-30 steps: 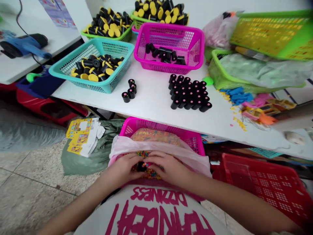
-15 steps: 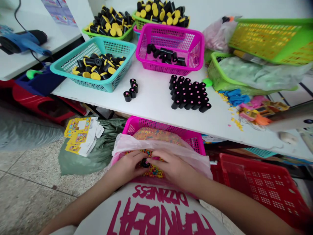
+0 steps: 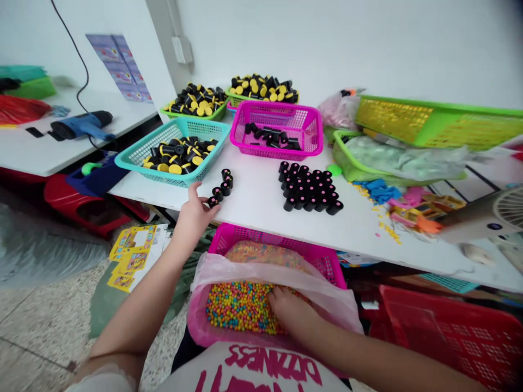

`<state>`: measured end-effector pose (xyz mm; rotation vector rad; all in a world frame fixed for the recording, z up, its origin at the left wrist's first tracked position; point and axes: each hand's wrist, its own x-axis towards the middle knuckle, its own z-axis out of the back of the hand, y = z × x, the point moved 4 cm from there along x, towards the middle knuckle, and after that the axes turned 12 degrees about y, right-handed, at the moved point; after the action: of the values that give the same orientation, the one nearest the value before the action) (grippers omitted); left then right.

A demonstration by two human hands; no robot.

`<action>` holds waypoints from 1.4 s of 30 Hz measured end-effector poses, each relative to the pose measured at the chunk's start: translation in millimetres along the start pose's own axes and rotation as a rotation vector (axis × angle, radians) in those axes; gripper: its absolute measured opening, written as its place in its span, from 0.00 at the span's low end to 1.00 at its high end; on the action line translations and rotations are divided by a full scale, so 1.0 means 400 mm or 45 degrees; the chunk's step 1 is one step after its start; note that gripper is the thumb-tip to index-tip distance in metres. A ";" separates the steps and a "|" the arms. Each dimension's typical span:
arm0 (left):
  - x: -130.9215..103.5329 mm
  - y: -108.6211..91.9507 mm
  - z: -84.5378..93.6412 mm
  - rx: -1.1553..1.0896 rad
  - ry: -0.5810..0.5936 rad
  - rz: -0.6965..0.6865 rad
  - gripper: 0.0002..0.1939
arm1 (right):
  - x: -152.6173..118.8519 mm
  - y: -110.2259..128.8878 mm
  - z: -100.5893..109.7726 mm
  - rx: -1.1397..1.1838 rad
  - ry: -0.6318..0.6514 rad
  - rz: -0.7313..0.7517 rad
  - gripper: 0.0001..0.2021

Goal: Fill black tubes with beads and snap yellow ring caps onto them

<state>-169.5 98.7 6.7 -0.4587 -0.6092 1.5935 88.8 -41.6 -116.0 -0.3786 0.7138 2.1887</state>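
Note:
At the table's front edge my left hand point(image 3: 195, 215) has its thumb and fingers around a small black cup point(image 3: 213, 202) with a pink dot inside. That cup stands upright at the near end of a short crooked row of similar black cups point(image 3: 226, 188). Lower down, my right hand point(image 3: 288, 307) rests in a heap of small multicoloured beads point(image 3: 241, 305). Its fingertips are sunk among the beads, so their grip is hidden. The beads lie in a pinkish plastic bag point(image 3: 200, 272) inside a magenta basket point(image 3: 220, 239) at my lap.
A block of black cups with pink dots point(image 3: 310, 188) stands mid-table. Behind are a magenta basket point(image 3: 278, 152) with black cups and a turquoise basket point(image 3: 163, 130) with yellow-capped black pieces. Green baskets, balloons point(image 3: 379, 190) and a grey fan point(image 3: 486, 212) are on the right.
Both hands were together over the beads with a black cup. My left hand has moved up and left to the table with a cup, lengthening the short row. The right stays at the beads.

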 end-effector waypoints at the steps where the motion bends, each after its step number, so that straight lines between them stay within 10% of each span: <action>1: 0.022 0.004 -0.009 0.003 0.006 0.007 0.39 | 0.012 0.011 -0.003 -0.030 0.034 -0.021 0.20; 7: 0.050 0.001 -0.019 0.133 0.023 -0.061 0.42 | 0.038 0.050 0.010 -0.072 0.185 0.028 0.17; 11: 0.028 -0.097 -0.032 0.193 -0.094 -0.363 0.31 | 0.039 0.042 0.015 -0.004 0.202 0.104 0.18; 15: 0.043 -0.238 -0.186 -0.104 0.402 -0.594 0.24 | 0.045 0.034 0.015 0.052 0.193 0.180 0.17; 21: 0.079 -0.317 -0.343 -0.203 0.497 -0.635 0.32 | 0.036 0.027 0.031 0.152 0.149 0.242 0.16; 27: 0.048 -0.300 -0.252 -0.203 0.490 -0.663 0.28 | 0.003 0.011 0.063 0.344 0.132 0.239 0.20; 33: -0.199 -0.223 -0.085 -0.149 0.626 -0.827 0.14 | -0.055 -0.010 0.118 0.782 0.002 0.203 0.12; 37: -0.384 -0.108 -0.133 -0.185 0.960 -0.559 0.15 | -0.083 -0.003 0.130 0.916 -0.096 0.201 0.12; 42: -0.459 -0.043 -0.208 -0.235 0.954 -0.340 0.16 | -0.090 0.047 0.137 0.729 -0.265 0.406 0.14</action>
<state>-83.6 -72.6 -58.0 -1.0054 -0.2223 1.0053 95.8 -39.8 -48.3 0.2698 1.2968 2.1430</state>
